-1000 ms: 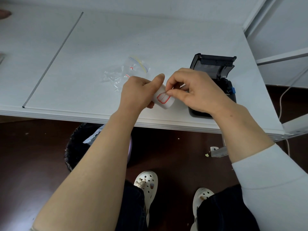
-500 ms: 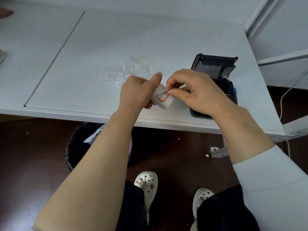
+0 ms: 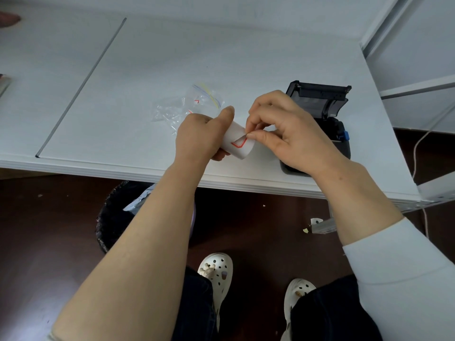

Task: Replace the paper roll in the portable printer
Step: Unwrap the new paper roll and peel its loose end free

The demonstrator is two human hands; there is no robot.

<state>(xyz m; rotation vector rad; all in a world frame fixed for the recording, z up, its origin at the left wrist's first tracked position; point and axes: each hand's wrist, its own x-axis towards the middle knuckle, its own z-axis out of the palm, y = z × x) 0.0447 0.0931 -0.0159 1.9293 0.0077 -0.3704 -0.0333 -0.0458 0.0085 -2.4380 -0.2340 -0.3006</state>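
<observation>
Paper roll (image 3: 240, 152), white and short, sits above the near edge of the white table (image 3: 147, 57), wrapped in the curled fingers of the left hand (image 3: 199, 136). The left thumb (image 3: 227, 114) lies along the roll's top, and the remaining fingers close around its underside, so the roll's right end sticks out past them. On that exposed end is a red-outlined sticker (image 3: 237, 144). The right hand (image 3: 288, 136) meets the roll from the other side. Its thumb and forefinger (image 3: 249, 125) pinch one corner of the sticker, which stands lifted off the paper, while its other fingers are bent loosely behind.

Just beyond the right knuckles stands the black portable printer (image 3: 341, 134) with its lid (image 3: 317, 97) tipped up and open; the right hand hides most of the printer's body and the inside of its bay, and a small blue part (image 3: 346, 136) shows on its side. Beyond the left fingertips lies a crumpled clear plastic bag (image 3: 182, 107), flat on the table and apart from the roll. Below the left forearm, on the dark floor, is a black waste bin (image 3: 110, 217). A pale sleeve (image 3: 406, 279) covers the right arm above the wrist, and white clogs (image 3: 218, 269) show beneath both arms.
</observation>
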